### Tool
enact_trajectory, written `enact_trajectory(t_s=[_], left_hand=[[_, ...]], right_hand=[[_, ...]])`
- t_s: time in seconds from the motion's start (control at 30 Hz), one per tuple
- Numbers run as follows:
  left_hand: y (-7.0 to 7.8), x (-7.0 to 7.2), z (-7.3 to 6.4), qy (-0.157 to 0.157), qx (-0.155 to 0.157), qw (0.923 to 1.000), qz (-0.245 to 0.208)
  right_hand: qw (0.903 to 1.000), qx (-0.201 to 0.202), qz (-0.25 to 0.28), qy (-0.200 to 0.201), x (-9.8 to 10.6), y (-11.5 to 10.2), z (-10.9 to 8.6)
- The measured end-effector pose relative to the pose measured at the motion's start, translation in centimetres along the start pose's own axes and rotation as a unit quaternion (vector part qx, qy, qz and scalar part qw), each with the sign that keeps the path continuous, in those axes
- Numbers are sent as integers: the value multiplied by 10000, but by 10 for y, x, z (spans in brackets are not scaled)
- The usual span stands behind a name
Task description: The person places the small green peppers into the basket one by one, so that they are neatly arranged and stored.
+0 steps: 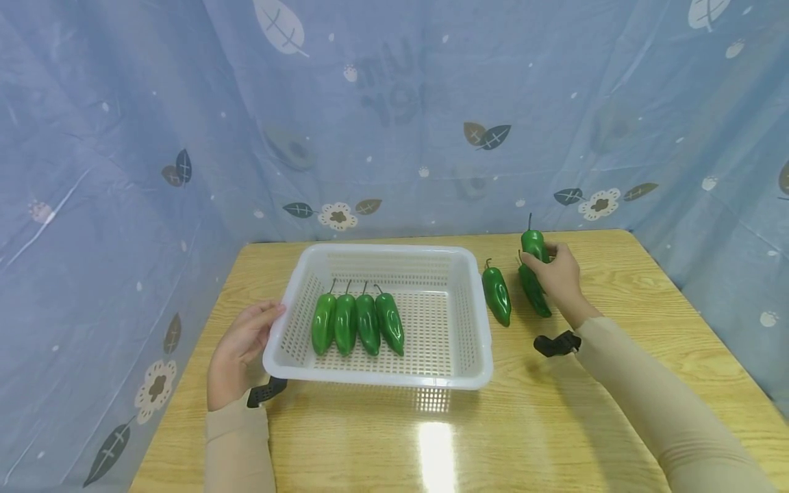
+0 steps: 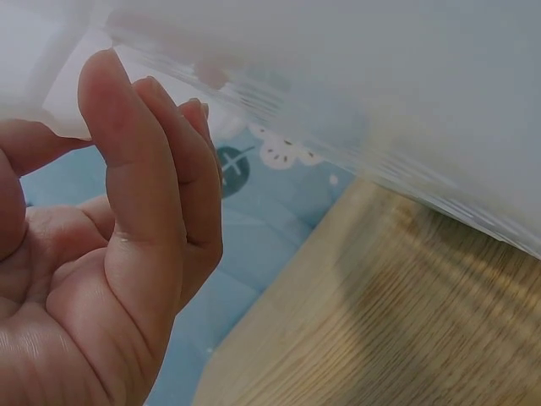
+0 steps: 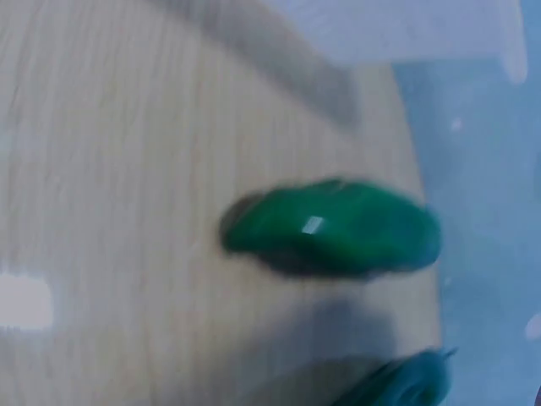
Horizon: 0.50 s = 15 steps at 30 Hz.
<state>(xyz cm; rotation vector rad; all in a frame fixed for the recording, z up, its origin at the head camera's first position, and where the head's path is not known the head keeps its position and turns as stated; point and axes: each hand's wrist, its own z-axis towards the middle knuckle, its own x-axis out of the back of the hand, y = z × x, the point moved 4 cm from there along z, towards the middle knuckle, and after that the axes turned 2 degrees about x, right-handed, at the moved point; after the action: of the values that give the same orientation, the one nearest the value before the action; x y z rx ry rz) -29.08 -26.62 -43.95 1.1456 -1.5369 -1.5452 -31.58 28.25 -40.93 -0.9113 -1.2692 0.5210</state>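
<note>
the left hand pinches the rim of a white basket holding four green peppers, while the right hand grips another pepper over the bench, right of the basket.

Left arm comes up from the bottom edge, nearly straight; left hand angled up and rightward. In the wrist view, its palm shows, fingers side by side, bent at the knuckles, tips up, thumb opposite, pinching. Right arm slants in from lower right, reaching farther forward; right hand palm-down, thumb pointing left, pinching against the fingers, though fingertips are partly hidden, so exact finger placement is unclear.
</note>
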Motion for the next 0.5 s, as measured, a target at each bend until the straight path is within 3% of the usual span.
enact_trajectory(t_s=[0.3,0.5], left_hand=[[0,0,0,56,63,10000,23],[0,1,0,-35,34,10000,18]], right_hand=[[9997,81,210,19,-1,-41,-4],[9983,232,498,-175,-6,-66,-9]])
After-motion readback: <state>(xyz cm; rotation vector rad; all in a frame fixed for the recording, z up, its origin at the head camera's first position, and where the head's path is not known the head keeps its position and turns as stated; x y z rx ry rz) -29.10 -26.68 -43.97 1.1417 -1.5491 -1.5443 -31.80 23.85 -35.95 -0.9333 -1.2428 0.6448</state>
